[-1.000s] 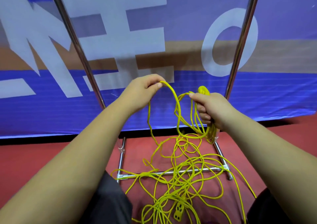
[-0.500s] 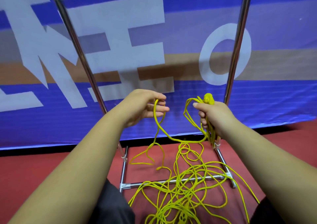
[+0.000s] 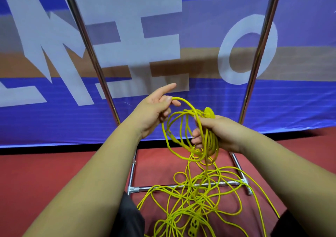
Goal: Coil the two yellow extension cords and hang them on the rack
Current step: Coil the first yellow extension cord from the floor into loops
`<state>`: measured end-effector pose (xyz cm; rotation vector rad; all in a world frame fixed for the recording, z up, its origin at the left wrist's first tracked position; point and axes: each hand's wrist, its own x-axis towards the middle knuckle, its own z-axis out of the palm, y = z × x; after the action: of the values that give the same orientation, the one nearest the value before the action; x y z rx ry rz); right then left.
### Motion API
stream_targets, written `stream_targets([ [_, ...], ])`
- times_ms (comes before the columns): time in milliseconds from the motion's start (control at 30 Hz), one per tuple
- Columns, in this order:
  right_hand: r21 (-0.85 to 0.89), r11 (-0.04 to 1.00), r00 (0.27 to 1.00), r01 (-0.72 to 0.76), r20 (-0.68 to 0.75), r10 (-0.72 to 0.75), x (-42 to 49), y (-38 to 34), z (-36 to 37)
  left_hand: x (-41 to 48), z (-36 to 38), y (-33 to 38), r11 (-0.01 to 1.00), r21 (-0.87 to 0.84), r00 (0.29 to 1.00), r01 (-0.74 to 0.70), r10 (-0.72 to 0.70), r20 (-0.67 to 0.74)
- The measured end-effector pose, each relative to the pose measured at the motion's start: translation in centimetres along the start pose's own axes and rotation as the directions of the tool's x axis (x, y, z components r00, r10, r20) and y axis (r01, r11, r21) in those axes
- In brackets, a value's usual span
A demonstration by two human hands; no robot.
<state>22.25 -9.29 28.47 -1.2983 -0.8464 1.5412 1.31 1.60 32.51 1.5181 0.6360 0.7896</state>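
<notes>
A person winds yellow cords (image 3: 190,206) into a coil (image 3: 209,144) in front of a metal rack (image 3: 87,42).

Behind the rack hangs a blue banner (image 3: 200,100) with big white letters, and under it lies a red floor (image 3: 54,173). Most of the yellow cords lie tangled on the floor across the rack's bottom bar, with a socket block (image 3: 193,226) among them. Between the rack's two poles, the right hand (image 3: 223,133) clenches the small coil, and a plug (image 3: 209,112) pokes out on top. The left hand (image 3: 154,113) pinches the cord with its forefinger pointing out. It has risen since half a second ago and carried a new loop across to the coil. Coiling looks to be at an early stage, and nothing hangs on the part of the rack in view.
</notes>
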Motion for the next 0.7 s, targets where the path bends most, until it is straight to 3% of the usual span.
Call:
stream_targets([
  [133, -0.034, 0.999, 0.999, -0.02, 0.049, 0.022, -0.7, -0.1, 0.6, 0.4, -1.6, -1.5, 0.99, 0.119, 0.994, 0.076, -0.067, -0.084],
  [233, 0.043, 0.999, 0.999, -0.009, 0.036, 0.007, -1.1, -0.5, 1.1, 0.2, -1.8, -2.1, 0.898, 0.425, 0.993, 0.115, -0.119, -0.018],
  [400, 0.156, 0.988, 0.998, 0.014, -0.07, -0.003, -1.2, -1.2, 1.1, 0.5, -0.5, -3.3, 0.836, 0.547, 0.989, 0.044, -0.116, 0.097],
  [533, 0.154, 0.988, 1.0, -0.003, -0.02, 0.007, -1.8, -1.9, 0.7, 1.2, 0.6, -5.1, 0.677, 0.735, 0.995, -0.046, -0.037, 0.096],
  [600, 0.125, 0.992, 1.0, 0.005, 0.026, -0.008, -2.1, -2.0, 0.7, 1.5, 1.0, -5.5, 0.683, 0.729, 0.994, -0.036, -0.054, 0.099],
  [700, 0.099, 0.995, 0.994, 0.007, 0.112, -0.018, -2.6, -2.0, 0.8, 1.7, 1.4, -5.7, 0.784, 0.62, 0.989, -0.007, -0.087, 0.12],
])
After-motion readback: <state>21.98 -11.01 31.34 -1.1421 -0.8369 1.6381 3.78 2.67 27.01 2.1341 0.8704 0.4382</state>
